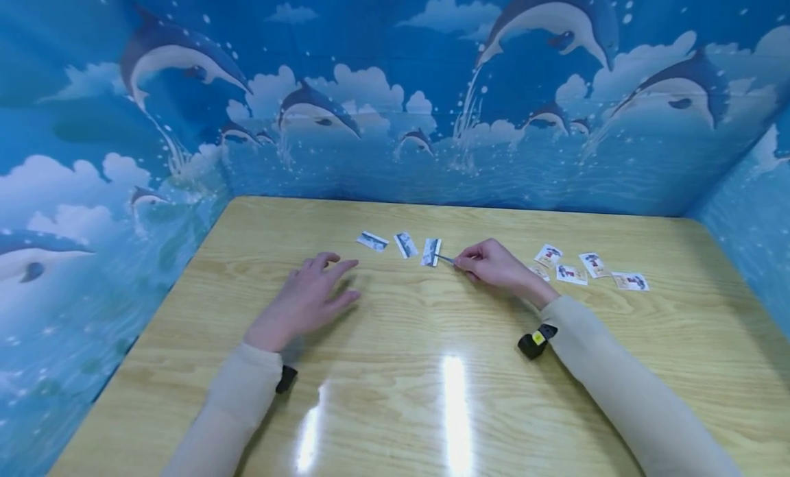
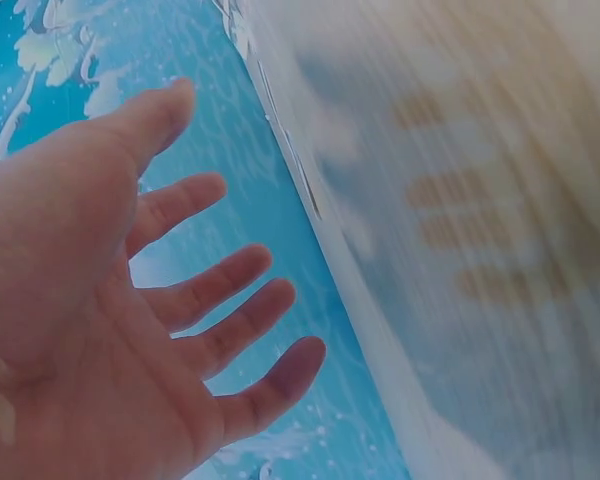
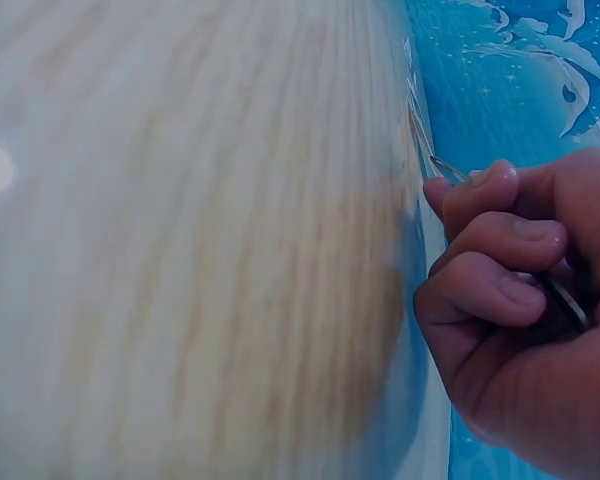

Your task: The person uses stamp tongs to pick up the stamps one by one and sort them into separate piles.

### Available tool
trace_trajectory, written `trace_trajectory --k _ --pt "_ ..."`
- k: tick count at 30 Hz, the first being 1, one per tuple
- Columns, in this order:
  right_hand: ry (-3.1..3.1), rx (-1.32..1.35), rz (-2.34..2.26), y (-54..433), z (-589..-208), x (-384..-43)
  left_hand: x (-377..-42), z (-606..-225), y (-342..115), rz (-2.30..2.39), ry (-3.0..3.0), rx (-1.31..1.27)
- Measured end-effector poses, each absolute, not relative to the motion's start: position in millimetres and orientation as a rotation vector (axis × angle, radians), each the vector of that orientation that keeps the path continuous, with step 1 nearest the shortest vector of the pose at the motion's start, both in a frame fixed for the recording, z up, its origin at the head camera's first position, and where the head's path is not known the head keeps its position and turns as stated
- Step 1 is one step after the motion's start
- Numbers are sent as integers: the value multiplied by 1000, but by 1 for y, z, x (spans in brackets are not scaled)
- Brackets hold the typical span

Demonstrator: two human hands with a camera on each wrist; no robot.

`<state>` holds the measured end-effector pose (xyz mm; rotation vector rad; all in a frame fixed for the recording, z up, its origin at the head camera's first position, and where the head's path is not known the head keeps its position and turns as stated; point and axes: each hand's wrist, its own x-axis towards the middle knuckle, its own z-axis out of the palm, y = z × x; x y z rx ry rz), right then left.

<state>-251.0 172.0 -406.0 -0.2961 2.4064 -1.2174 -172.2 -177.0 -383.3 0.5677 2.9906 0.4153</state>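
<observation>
My right hand (image 1: 494,263) pinches slim metal tweezers (image 1: 445,259), whose tip reaches a small grey-and-white picture card (image 1: 431,252) on the table. In the right wrist view the fingers (image 3: 490,290) curl inward, and the dark rear end of the tweezers (image 3: 565,300) shows in the palm. To the left of that card lie a second card (image 1: 405,245) and a third card (image 1: 373,241), both tilted. My left hand (image 1: 305,295) hovers nearer the front left of these cards, its fingers spread and relaxed. The left wrist view shows the palm (image 2: 90,300) holding nothing.
Right of my right hand, several small cards with red and tan pictures (image 1: 571,274) lie scattered, one partly behind the wrist. The glossy wooden table (image 1: 382,367) ends at a blue dolphin-print curtain (image 1: 345,155) behind and at the sides. Black wrist cameras (image 1: 532,345) sit below the cuffs.
</observation>
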Motion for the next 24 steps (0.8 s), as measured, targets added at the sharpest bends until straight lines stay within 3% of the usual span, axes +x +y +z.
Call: trace_trajectory --k 24 --pt "2650 -311 -1020 174 -400 -244 -163 -385 -194 227 3165 423"
